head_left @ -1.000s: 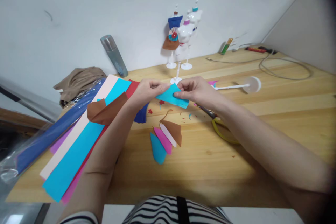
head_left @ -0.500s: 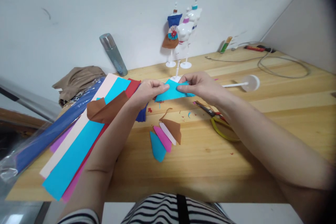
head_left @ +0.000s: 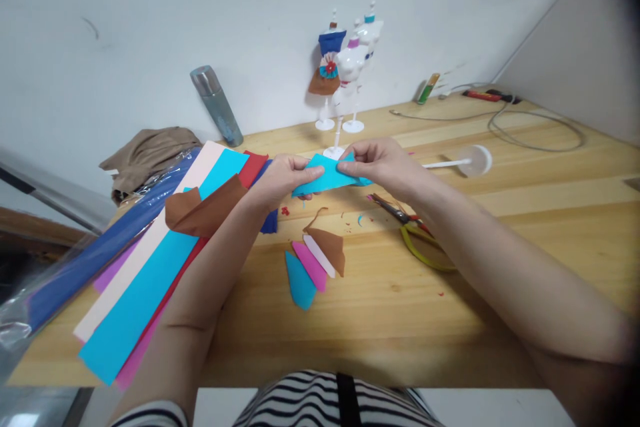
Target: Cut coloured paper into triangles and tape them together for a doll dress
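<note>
Between my two hands a piece of blue crepe paper [head_left: 327, 177] is held up above the wooden table. My left hand [head_left: 286, 180] pinches its left end, thumb on top. My right hand [head_left: 377, 163] pinches it at the right, where a narrow bit of the same blue sticks out below the fingers. Under the hands lie cut pieces: a blue one [head_left: 300, 280], a pink one [head_left: 311, 267], a pale pink strip [head_left: 320, 255] and a brown one [head_left: 329, 248]. Scissors with yellow handles [head_left: 425, 247] lie beneath my right forearm, partly hidden by it.
Long coloured paper sheets [head_left: 145, 287] and a folded brown piece [head_left: 205, 207] lie at left, beside a brown cloth [head_left: 150, 153]. A flask [head_left: 217, 107] leans against the wall. Small mannequins [head_left: 350, 63] stand at the back. A white stand [head_left: 473, 161] and a cable [head_left: 530, 140] are at right.
The left end of the blue paper has swung slightly down and left with my left hand. The right hand keeps its pinch, and the view has tilted slightly.
</note>
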{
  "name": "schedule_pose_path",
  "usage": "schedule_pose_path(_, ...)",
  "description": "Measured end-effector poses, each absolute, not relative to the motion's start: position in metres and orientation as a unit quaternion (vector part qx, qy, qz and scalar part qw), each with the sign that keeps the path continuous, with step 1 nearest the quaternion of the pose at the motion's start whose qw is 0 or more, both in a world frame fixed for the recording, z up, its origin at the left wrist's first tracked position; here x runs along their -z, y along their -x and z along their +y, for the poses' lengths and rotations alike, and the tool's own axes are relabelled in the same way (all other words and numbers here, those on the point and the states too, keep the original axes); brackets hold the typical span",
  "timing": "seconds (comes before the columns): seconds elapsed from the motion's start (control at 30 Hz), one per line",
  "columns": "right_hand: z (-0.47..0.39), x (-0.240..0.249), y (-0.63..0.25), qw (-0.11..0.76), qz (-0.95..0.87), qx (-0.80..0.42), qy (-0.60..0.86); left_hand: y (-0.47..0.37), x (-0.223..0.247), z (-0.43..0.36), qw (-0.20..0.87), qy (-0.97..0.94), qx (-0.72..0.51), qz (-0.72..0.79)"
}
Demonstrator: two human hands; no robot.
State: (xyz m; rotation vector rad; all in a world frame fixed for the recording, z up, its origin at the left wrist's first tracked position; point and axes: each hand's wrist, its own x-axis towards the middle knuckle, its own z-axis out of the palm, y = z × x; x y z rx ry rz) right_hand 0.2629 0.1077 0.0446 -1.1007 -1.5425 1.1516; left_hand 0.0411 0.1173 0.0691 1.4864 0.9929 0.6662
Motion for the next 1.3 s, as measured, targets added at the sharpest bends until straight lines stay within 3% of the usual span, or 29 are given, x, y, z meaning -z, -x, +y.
schedule_pose_path(0.27, 0.109, -0.044, -0.263, 0.426, -0.645, -0.457, 0.439, -0.043, -0.065, 0.121, 0.613, -0.634, -0.245, 0.403)
schedule_pose_path(0.6, 0.111, -0.046, -0.263, 0.437, -0.618, -0.477, 0.447, -0.041, -0.067, 0.12, 0.599, -0.637, -0.246, 0.418)
schedule_pose_path(0.97, 0.112, -0.049, -0.274, 0.427, -0.636, -0.448, 0.46, -0.006, -0.079, 0.135, 0.58, -0.701, -0.16, 0.383)
schedule_pose_path(1.17, 0.11, -0.048, -0.266, 0.416, -0.646, -0.46, 0.444, -0.021, -0.071, 0.129, 0.608, -0.685, -0.219, 0.336)
schedule_pose_path(1.3, 0.105, -0.056, -0.266, 0.412, -0.65, -0.46, 0.443, -0.041, -0.053, 0.13, 0.618, -0.63, -0.24, 0.404)
